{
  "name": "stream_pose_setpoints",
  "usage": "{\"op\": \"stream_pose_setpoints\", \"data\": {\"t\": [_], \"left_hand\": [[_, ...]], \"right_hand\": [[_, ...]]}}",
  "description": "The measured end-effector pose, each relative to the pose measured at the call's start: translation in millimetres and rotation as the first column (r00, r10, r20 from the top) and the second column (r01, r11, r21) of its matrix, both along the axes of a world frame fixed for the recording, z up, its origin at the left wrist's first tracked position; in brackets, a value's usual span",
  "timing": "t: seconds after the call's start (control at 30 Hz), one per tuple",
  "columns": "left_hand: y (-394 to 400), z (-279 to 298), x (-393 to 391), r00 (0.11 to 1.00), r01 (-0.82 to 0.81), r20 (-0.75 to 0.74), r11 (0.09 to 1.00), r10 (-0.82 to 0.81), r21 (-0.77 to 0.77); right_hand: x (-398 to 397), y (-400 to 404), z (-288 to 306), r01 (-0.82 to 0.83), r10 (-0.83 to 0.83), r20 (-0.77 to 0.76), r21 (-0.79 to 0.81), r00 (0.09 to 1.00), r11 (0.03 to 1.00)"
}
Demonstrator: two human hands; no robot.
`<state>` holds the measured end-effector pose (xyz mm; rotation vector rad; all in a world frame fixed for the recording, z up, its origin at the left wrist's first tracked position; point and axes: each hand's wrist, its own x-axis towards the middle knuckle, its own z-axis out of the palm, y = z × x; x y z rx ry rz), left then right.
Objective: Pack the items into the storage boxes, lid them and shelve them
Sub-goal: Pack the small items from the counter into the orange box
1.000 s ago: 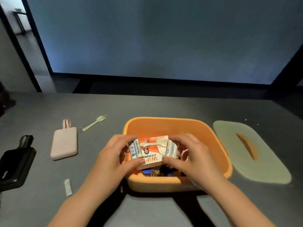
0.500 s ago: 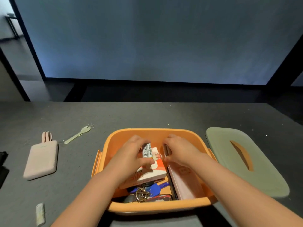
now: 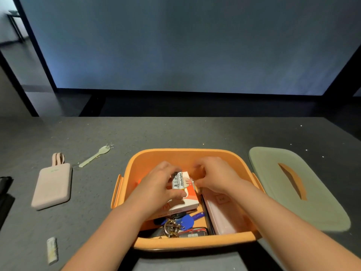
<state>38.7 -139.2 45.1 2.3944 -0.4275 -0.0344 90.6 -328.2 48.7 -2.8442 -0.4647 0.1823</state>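
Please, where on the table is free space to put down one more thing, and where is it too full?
Bare table stretches behind the orange box, and between the fork and the box. A smaller patch lies between the pink case and the box's left handle. Inside the box is crowded; the green lid fills the right.

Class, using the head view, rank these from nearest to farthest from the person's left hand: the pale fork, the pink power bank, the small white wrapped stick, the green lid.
From the left hand:
1. Fork, far-left on the table.
2. Pink power bank, farther left.
3. White wrapped stick, near-left corner.

Green lid, right of the orange box: too close to the stick to rank.
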Motion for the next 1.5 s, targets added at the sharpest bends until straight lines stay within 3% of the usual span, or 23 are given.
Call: {"op": "stream_pose_setpoints", "data": {"t": [0.07, 0.17, 0.43, 0.57, 0.67, 0.87, 1.0, 1.2, 1.5], "left_hand": [[-1, 0, -1, 1.0, 0.006, 0.015, 1.0, -0.005, -0.01], [-4, 1, -2, 0.998, 0.019, 0.055, 0.999, -0.017, -0.037], [-7, 4, -4, 0.983, 0.071, 0.175, 0.991, -0.05, -0.114], [-8, 2, -3, 0.983, 0.09, 0.168, 0.992, -0.075, -0.086], [-5, 3, -4, 0.987, 0.031, 0.16, 0.998, -0.022, -0.055], [6, 0, 0, 0.946, -0.252, 0.194, 0.965, 0.26, -0.068], [3, -1, 0, 0.955, -0.245, 0.166, 0.969, 0.247, -0.034], [3, -3, -3, 0.962, -0.232, 0.148, 0.973, 0.229, 0.007], [10, 8, -32, 0.912, -0.316, 0.25, 0.945, 0.326, -0.081]], "right_hand": [[-10, -2, 9, 0.069, -0.071, 0.0, 0.219, 0.997, 0.973], [-30, 5, 15, 0.152, -0.101, -0.125, 0.536, 0.987, 0.83], [-45, 18, 5, 0.355, -0.034, -0.425, 0.707, 0.904, 0.612], [-41, 17, 6, 0.39, -0.059, -0.452, 0.688, 0.89, 0.611], [-33, 9, 13, 0.408, -0.134, -0.44, 0.619, 0.888, 0.671], [-4, -5, 10, 0.372, -0.324, -0.229, 0.214, 0.918, 0.903], [8, 3, -3, 0.39, -0.382, -0.174, 0.01, 0.908, 0.921], [12, 13, -13, 0.393, -0.399, -0.138, -0.071, 0.906, 0.917], [-16, 17, 16, 0.353, -0.343, -0.111, 0.091, 0.933, 0.931]]}}
